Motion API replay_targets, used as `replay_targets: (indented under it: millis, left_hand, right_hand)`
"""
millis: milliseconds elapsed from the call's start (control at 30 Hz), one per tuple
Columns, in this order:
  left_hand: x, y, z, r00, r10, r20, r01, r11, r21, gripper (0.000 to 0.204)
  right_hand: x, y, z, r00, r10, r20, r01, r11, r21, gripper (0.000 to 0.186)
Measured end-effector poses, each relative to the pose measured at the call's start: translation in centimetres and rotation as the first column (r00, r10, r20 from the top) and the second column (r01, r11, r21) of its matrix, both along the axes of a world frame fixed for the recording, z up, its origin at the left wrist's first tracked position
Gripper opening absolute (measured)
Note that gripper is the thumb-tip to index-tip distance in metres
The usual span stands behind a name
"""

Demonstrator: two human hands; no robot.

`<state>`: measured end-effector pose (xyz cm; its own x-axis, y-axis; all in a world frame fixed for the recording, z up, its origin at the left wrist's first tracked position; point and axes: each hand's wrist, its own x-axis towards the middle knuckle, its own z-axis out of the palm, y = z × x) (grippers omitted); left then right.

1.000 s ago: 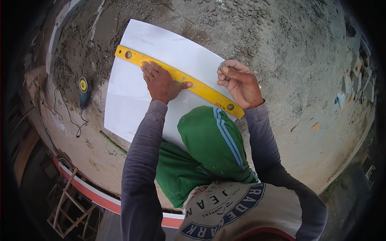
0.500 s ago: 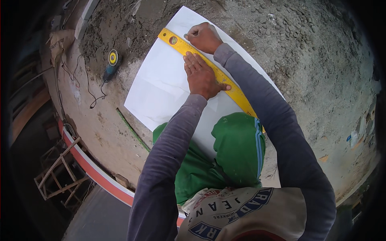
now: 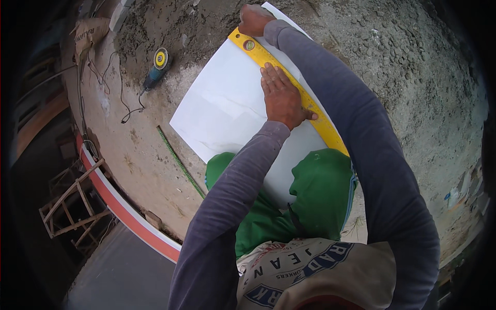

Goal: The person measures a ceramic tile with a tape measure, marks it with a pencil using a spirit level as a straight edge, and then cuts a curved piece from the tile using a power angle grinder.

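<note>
Where the rough concrete floor (image 3: 413, 82) spreads widest, to the right and far side, it lies bare and gritty, while on the left it ends at a drop edged by a red and white band (image 3: 129, 217), with a wooden frame (image 3: 72, 206) below. On this floor lies a large white sheet (image 3: 227, 108), its near edge hidden under the person's green-clad knees (image 3: 315, 191), its far corner running out beneath the right hand. Across the sheet's right side runs a long yellow spirit level (image 3: 315, 111), slanting from upper left to lower right; its lower end vanishes behind the green cloth. The left hand (image 3: 281, 98) rests flat on the level's middle, fingers (image 3: 271, 75) spread open and pressing down, grasping nothing. The right hand (image 3: 254, 19) sits at the level's far end, clenched, though what it holds, if anything, is too hidden to tell. Left of the sheet, well apart, an angle grinder with a yellow disc (image 3: 159, 64) lies with its cable (image 3: 124, 98) trailing, and a thin green rod (image 3: 181, 163) lies near the sheet's left corner.
</note>
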<state>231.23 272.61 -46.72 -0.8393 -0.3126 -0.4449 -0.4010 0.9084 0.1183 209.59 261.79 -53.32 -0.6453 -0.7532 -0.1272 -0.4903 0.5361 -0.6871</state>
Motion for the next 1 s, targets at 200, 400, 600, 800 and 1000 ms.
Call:
replay_targets:
  millis: [200, 400, 600, 800, 1000]
  left_hand:
    - [0.5, 0.2, -1.4, 0.997, -0.013, -0.075, 0.015, 1.0, 0.024, 0.163]
    - [0.7, -0.4, -1.1, 0.999, -0.015, -0.041, 0.015, 1.0, -0.001, 0.163]
    - [0.4, -0.1, -0.8, 0.998, -0.028, -0.053, 0.027, 1.0, -0.01, 0.163]
    - [1.0, -0.4, -2.0, 0.997, -0.048, -0.066, 0.048, 0.999, -0.001, 0.164]
    - [2.2, -1.3, -2.9, 0.99, -0.094, -0.105, 0.087, 0.994, -0.073, 0.166]
  right_hand:
    - [1.1, 1.8, 0.4, 0.995, 0.079, -0.057, -0.078, 0.997, 0.028, 0.03]
    - [4.9, 11.6, 3.2, 0.973, 0.216, 0.085, -0.231, 0.919, 0.32, 0.038]
    - [1.8, 4.8, -0.7, 0.999, 0.051, -0.011, -0.051, 0.999, -0.018, 0.037]
    - [1.8, 2.7, -1.1, 0.999, 0.054, -0.004, -0.054, 0.997, -0.046, 0.028]
    - [7.4, 13.9, 1.0, 0.973, 0.227, 0.045, -0.232, 0.955, 0.184, 0.039]
